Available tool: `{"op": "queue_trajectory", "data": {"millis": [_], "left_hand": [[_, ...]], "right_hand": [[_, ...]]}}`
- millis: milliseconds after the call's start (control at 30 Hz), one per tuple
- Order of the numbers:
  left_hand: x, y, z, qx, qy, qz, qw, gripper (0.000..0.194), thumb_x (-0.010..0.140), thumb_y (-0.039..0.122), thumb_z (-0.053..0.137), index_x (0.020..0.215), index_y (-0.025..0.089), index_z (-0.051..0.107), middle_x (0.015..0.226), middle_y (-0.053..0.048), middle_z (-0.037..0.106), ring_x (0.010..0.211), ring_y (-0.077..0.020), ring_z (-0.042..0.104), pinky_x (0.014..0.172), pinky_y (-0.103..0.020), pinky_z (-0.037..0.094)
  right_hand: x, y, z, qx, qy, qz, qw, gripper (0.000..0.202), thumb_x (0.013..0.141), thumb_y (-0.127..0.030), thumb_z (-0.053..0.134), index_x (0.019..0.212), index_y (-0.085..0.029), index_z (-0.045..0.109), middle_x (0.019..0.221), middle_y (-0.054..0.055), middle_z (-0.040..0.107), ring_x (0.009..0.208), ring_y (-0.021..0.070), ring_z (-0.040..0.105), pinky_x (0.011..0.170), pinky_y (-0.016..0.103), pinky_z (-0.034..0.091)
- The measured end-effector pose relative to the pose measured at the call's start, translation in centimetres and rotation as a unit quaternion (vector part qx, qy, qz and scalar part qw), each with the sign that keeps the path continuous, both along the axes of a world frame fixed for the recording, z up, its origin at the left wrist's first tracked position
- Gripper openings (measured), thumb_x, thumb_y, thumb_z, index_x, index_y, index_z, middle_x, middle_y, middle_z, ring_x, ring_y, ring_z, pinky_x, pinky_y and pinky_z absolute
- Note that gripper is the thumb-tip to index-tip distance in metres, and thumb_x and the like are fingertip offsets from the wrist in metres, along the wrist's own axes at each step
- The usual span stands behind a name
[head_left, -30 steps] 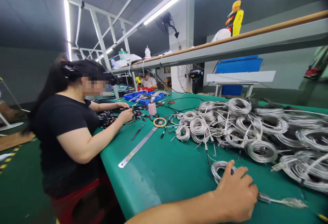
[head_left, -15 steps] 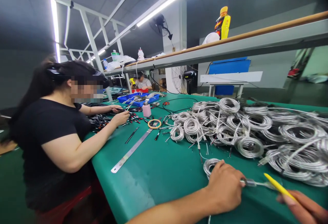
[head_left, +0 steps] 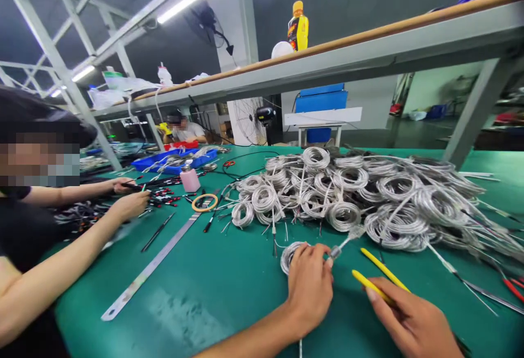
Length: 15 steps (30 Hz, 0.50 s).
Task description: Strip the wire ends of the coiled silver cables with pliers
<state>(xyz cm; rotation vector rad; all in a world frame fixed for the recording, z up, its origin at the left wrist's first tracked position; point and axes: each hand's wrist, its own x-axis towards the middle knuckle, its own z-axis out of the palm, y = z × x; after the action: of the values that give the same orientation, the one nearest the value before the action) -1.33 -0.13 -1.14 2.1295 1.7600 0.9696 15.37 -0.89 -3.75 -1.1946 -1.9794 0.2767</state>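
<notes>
My left hand [head_left: 310, 287] is closed on a small coil of clear-sheathed cable [head_left: 289, 258], with a grey connector [head_left: 335, 251] sticking out past its fingertips. To the right, my right hand [head_left: 413, 314] holds a yellow-handled tool [head_left: 385, 270], whose two handles are spread apart. The tool's working end is hidden by the hand. A large pile of silvery coiled cables [head_left: 346, 216] lies just beyond both hands on the green table [head_left: 229, 287].
At left, a person's arms [head_left: 85, 243] work over black cables. A steel ruler [head_left: 151, 268], yellow ring [head_left: 204, 202], pink bottle [head_left: 190, 180] and blue tray [head_left: 155, 166] lie between. Red-handled scissors [head_left: 513, 288] are at right. A shelf [head_left: 368, 36] spans above.
The view has turned right. The tool handles now show spread apart, and the connector at my left hand points up and right instead of nearly level.
</notes>
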Motion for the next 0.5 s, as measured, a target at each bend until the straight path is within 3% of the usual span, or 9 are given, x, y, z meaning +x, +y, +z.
{"op": "queue_trajectory", "data": {"millis": [200, 300, 500], "left_hand": [[-0.31, -0.31, -0.24, 0.023, 0.032, -0.059, 0.997, 0.019, 0.081, 0.012, 0.040, 0.094, 0.022, 0.051, 0.087, 0.002, 0.062, 0.088, -0.0150, 0.053, 0.095, -0.036, 0.031], [-0.38, -0.36, -0.43, 0.028, 0.047, -0.090, 0.994, 0.019, 0.081, 0.012, 0.041, 0.094, 0.022, 0.051, 0.091, 0.002, 0.062, 0.087, -0.0141, 0.053, 0.098, -0.035, 0.028], [-0.31, -0.37, -0.40, 0.029, 0.055, -0.088, 0.994, 0.019, 0.082, 0.013, 0.041, 0.094, 0.022, 0.052, 0.092, 0.003, 0.063, 0.087, -0.0138, 0.054, 0.098, -0.034, 0.029]], "right_hand": [[-0.89, 0.24, -0.33, -0.056, -0.104, 0.084, 0.989, 0.032, 0.087, -0.036, 0.033, 0.070, -0.022, 0.056, 0.053, -0.002, 0.055, 0.048, 0.0139, 0.052, 0.048, 0.022, 0.034], [-0.91, 0.37, -0.43, -0.069, -0.134, 0.097, 0.984, 0.030, 0.087, -0.033, 0.032, 0.070, -0.022, 0.054, 0.053, -0.002, 0.054, 0.051, 0.0148, 0.053, 0.048, 0.023, 0.031], [-0.88, 0.37, -0.43, -0.076, -0.132, 0.100, 0.983, 0.028, 0.087, -0.032, 0.032, 0.074, -0.022, 0.054, 0.055, -0.002, 0.054, 0.052, 0.0150, 0.053, 0.049, 0.023, 0.031]]}}
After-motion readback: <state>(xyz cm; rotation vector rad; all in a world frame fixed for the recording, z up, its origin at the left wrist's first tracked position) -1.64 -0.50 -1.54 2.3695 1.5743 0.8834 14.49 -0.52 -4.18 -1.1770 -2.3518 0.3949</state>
